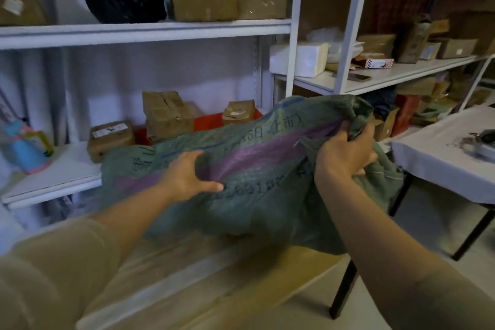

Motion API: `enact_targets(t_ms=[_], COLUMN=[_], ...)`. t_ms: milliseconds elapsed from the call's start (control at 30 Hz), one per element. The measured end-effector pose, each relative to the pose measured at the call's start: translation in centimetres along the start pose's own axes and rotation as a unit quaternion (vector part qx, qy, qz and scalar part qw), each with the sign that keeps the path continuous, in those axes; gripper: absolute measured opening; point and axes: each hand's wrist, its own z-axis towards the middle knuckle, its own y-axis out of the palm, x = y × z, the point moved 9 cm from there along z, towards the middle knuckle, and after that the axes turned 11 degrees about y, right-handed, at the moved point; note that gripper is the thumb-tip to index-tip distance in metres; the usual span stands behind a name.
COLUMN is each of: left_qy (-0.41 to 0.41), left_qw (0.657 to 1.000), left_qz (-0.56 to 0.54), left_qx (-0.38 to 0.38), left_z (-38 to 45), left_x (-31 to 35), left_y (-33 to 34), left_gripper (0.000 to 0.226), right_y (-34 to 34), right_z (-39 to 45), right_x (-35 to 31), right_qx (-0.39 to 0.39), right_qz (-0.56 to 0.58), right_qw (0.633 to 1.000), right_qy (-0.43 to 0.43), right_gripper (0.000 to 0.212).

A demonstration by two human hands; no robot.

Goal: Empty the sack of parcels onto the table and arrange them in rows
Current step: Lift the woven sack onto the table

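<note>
Sack (254,169) hung above the table (187,276), left hand (187,177) pinching its side, right hand (345,153) clutching its bunched end, probably to tip parcels out.

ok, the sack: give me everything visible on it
The sack is green woven plastic by its look, with a purple stripe and dark printed characters. It hangs crumpled and lengthwise above the table. The left hand grips its middle; the right hand clutches the bunched right end. No parcels show.
</note>
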Motion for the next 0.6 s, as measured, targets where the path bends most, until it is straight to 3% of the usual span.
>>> enact_targets(t_ms=[67,200,233,367,600], left_qy=[-0.022,0.01,0.017,0.041,0.079], left_qw=[0.998,0.999,0.999,0.997,0.982], left_qz=[-0.051,-0.029,-0.029,-0.048,-0.158], left_qx=[-0.024,-0.033,-0.016,0.047,0.067], left_z=[0.2,2.1,2.6,4.1,4.1], left_x=[-2.5,-4.3,-4.4,-5.3,-5.6], left_y=[0.9,0.9,0.3,-2.3,-6.1], left_gripper=[0.098,0.017,0.01,0.03,0.02], right_y=[1.4,4.5,5.3,8.1,11.9], right_z=[-1.1,-2.8,-3.1,-4.2,-6.2], right_x=[-1.1,-3.0,-3.4,-5.3,-11.6], right_qx=[0.014,0.019,0.019,0.021,-0.003], right_qz=[0.003,0.014,0.011,0.014,0.054], right_qw=[1.0,0.999,0.999,0.996,0.987], right_qy=[-0.01,-0.039,-0.049,-0.083,-0.151], right_gripper=[0.019,0.012,0.012,0.006,0.012])
